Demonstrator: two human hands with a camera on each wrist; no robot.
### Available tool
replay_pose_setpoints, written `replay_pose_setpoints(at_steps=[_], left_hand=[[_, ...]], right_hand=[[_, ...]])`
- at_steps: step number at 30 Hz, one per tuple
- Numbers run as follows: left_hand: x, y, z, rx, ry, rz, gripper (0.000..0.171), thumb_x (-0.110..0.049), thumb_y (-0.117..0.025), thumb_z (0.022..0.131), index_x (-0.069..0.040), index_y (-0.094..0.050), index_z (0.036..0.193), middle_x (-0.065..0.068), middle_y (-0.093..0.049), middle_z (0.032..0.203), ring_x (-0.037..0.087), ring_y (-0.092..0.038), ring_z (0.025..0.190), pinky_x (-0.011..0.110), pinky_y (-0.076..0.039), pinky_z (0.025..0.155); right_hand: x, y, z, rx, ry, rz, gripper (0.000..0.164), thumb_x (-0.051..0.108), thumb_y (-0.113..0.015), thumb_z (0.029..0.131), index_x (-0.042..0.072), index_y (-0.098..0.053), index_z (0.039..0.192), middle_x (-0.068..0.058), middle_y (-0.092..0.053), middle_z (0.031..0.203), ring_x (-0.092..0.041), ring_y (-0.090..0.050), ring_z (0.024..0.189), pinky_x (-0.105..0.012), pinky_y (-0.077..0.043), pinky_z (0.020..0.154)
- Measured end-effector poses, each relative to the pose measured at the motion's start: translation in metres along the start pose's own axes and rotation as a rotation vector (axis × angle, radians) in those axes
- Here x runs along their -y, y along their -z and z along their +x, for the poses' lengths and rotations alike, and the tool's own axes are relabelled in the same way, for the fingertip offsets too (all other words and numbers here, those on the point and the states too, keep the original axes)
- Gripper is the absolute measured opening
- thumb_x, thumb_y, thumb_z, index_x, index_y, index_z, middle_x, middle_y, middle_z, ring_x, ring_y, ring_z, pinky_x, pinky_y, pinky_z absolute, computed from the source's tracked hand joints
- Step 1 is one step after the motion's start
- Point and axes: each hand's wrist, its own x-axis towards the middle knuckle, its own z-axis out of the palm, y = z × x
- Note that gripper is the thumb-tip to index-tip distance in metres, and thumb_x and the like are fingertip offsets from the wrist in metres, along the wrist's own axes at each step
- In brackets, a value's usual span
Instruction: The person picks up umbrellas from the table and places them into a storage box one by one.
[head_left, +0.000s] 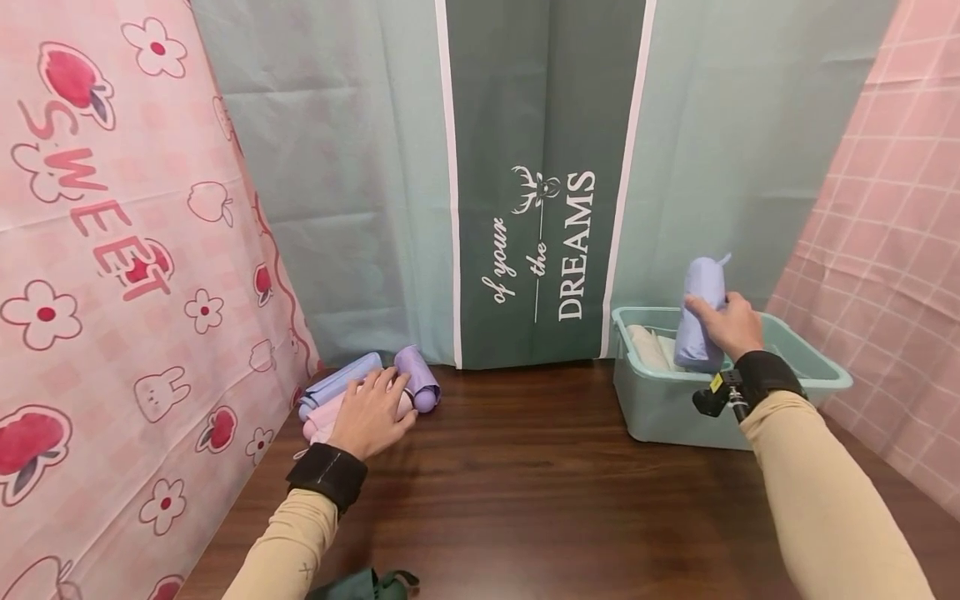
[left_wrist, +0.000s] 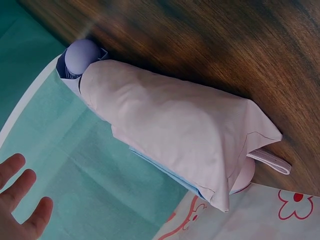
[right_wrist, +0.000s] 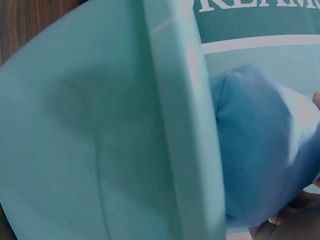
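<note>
My right hand (head_left: 738, 323) grips a lavender folded umbrella (head_left: 702, 287), held upright over the left part of a pale green bin (head_left: 667, 408). In the right wrist view the umbrella's rounded end (right_wrist: 257, 155) shows just beyond the bin rim (right_wrist: 187, 125). My left hand (head_left: 372, 417) is above a group of folded umbrellas at the table's back left: a pink one (head_left: 324, 417), a blue one (head_left: 345, 375) and a purple one (head_left: 414, 367). In the left wrist view its fingers (left_wrist: 40, 217) are spread and apart from the pink umbrella (left_wrist: 155, 120).
Pale folded items (head_left: 648, 346) lie inside the bin at its left. A dark green umbrella (head_left: 356, 588) lies at the table's near edge. A green curtain (head_left: 360, 183) hangs behind the table (head_left: 517, 483), with pink cloths at both sides.
</note>
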Motion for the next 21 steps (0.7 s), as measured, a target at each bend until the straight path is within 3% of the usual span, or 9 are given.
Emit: replay_pose_setpoints(at_steps=[5,9,15,21], left_hand=[[0.0,-0.002,0.0,-0.012,-0.001,0.0,0.054,-0.036,-0.07,0.083,-0.002,-0.063,0.125,0.022,-0.061,0.127,0.041,-0.055,0.119,0.059,-0.044,0.088],[0.001,-0.003,0.001,-0.025,-0.014,0.004,0.056,-0.037,-0.071,0.083,-0.002,-0.063,0.126,0.022,-0.061,0.127,0.042,-0.056,0.119,0.059,-0.045,0.088],[0.002,-0.005,0.003,-0.008,-0.02,0.008,0.057,-0.037,-0.072,0.084,-0.002,-0.063,0.128,0.022,-0.061,0.127,0.041,-0.056,0.12,0.059,-0.045,0.089],[0.004,-0.006,0.004,0.0,-0.02,0.024,0.056,-0.037,-0.072,0.084,-0.002,-0.063,0.128,0.022,-0.062,0.127,0.041,-0.056,0.119,0.058,-0.046,0.088]], right_hand=[[-0.006,-0.005,0.004,0.004,0.013,-0.069,0.078,0.044,-0.047,0.101,-0.025,-0.033,0.136,-0.046,-0.047,0.123,-0.057,-0.051,0.107,-0.064,-0.045,0.089],[-0.016,-0.008,0.006,0.012,0.025,-0.161,0.073,0.043,-0.051,0.099,-0.025,-0.041,0.125,-0.045,-0.051,0.113,-0.056,-0.052,0.099,-0.06,-0.045,0.081],[-0.032,-0.014,0.01,0.087,-0.009,-0.249,0.063,0.042,-0.057,0.095,-0.02,-0.05,0.1,-0.032,-0.055,0.083,-0.046,-0.055,0.077,-0.046,-0.044,0.06],[-0.033,-0.022,0.018,0.193,-0.015,-0.306,0.058,0.044,-0.06,0.091,-0.013,-0.052,0.087,-0.025,-0.054,0.075,-0.04,-0.054,0.072,-0.04,-0.043,0.058]])
